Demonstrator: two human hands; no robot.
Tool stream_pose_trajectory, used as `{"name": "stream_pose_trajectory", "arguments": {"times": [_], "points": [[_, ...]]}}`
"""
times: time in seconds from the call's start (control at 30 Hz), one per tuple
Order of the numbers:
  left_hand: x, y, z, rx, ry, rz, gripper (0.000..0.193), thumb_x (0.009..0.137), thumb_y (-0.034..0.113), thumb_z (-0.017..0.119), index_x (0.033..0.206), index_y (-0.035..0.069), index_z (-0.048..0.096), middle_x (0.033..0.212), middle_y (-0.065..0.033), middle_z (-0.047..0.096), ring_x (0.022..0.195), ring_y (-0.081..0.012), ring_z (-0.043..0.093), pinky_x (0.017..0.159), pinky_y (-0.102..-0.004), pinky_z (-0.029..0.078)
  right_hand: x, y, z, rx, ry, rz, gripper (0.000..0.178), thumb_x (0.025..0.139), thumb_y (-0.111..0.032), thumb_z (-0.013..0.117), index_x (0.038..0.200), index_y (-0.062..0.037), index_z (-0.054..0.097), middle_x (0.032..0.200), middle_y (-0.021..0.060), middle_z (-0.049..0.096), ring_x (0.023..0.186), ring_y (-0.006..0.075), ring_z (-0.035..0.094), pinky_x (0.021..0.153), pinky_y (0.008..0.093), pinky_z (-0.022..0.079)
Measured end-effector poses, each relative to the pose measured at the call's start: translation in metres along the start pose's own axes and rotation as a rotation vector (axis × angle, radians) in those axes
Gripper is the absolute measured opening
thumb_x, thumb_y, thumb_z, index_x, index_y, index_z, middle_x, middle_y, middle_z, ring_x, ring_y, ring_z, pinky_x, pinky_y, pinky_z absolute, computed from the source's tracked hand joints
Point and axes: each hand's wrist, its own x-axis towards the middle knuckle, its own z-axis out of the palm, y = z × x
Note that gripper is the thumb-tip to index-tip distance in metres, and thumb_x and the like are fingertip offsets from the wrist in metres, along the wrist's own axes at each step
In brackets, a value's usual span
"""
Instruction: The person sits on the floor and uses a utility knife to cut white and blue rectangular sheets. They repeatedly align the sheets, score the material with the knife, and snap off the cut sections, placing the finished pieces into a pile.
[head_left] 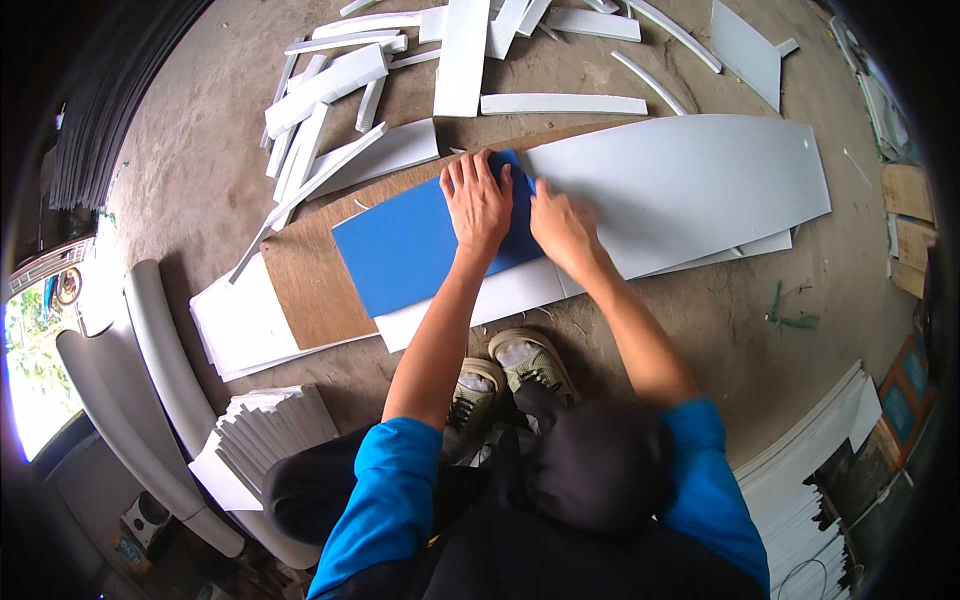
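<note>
A: Hands status?
B: Left hand (478, 203) flat, fingers spread, palm pressing on the blue rectangular sheet (415, 245). Right hand (562, 228) loosely curled at the sheet's right edge, fingertips on the seam with the grey panel (690, 185); grasp unclear.
A: Sheet location?
B: Lying flat on a brown fibreboard (305, 280), matte, over white boards (240, 325) on the rough concrete floor (190, 160).
A: Panel?
B: Smooth, large, one curved edge, touching the blue sheet's right side.
A: Surroundings?
B: White offcut strips (330, 85) scattered along the far side; stacked white sheets (265, 425) near left.
</note>
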Motion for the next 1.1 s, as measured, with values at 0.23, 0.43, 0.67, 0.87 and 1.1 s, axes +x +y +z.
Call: {"name": "stream_pose_trajectory", "arguments": {"times": [0.23, 0.43, 0.67, 0.87, 1.1], "points": [[0.002, 0.003, -0.001, -0.002, -0.019, -0.003, 0.03, 0.086, 0.028, 0.047, 0.107, 0.006, 0.048, 0.1, -0.0122, 0.05, 0.101, -0.0284, 0.045, 0.093, -0.0416, 0.028, -0.119, 0.025, 0.022, -0.075, -0.096, 0.036, 0.029, 0.081, -0.008, 0.045, 0.108, 0.0028, 0.044, 0.056, 0.0192, 0.058, 0.055, 0.0362, 0.061, 0.049, 0.0445, 0.049], [0.001, -0.001, -0.002, 0.009, -0.06, -0.022, 0.031, 0.086, 0.028, 0.046, 0.107, 0.005, 0.048, 0.1, -0.0124, 0.05, 0.103, -0.0289, 0.043, 0.093, -0.0415, 0.027, -0.088, 0.005, -0.027, -0.184, 0.014, -0.005, 0.021, 0.088, -0.019, 0.045, 0.097, -0.0004, 0.047, 0.053, 0.015, 0.058, 0.05, 0.0294, 0.061, 0.045, 0.0381, 0.049], [0.003, 0.002, -0.001, -0.015, -0.007, 0.001, 0.03, 0.084, 0.026, 0.048, 0.103, 0.002, 0.049, 0.097, -0.0144, 0.051, 0.098, -0.031, 0.045, 0.092, -0.0423, 0.029, 0.013, -0.013, -0.02, -0.112, 0.233, -0.05, 0.012, 0.084, -0.013, 0.046, 0.086, -0.0014, 0.048, 0.055, 0.0145, 0.06, 0.055, 0.0287, 0.063, 0.047, 0.0368, 0.05], [0.003, 0.0, -0.003, -0.037, -0.004, -0.004, 0.029, 0.084, 0.025, 0.048, 0.102, 0.002, 0.049, 0.096, -0.014, 0.051, 0.096, -0.0305, 0.045, 0.092, -0.0429, 0.029, 0.024, -0.018, -0.016, -0.129, 0.218, -0.03, 0.012, 0.079, -0.01, 0.046, 0.086, -0.0001, 0.05, 0.058, 0.0143, 0.061, 0.058, 0.0286, 0.064, 0.051, 0.0376, 0.05], [0.002, -0.001, -0.001, -0.019, 0.003, -0.006, 0.028, 0.084, 0.025, 0.048, 0.103, 0.003, 0.049, 0.096, -0.0137, 0.05, 0.098, -0.03, 0.045, 0.092, -0.0429, 0.029, 0.027, -0.012, -0.007, -0.085, 0.158, -0.02, 0.024, 0.088, -0.02, 0.041, 0.096, 0.0007, 0.05, 0.064, 0.0202, 0.061, 0.064, 0.0368, 0.062, 0.058, 0.0453, 0.05]]}}
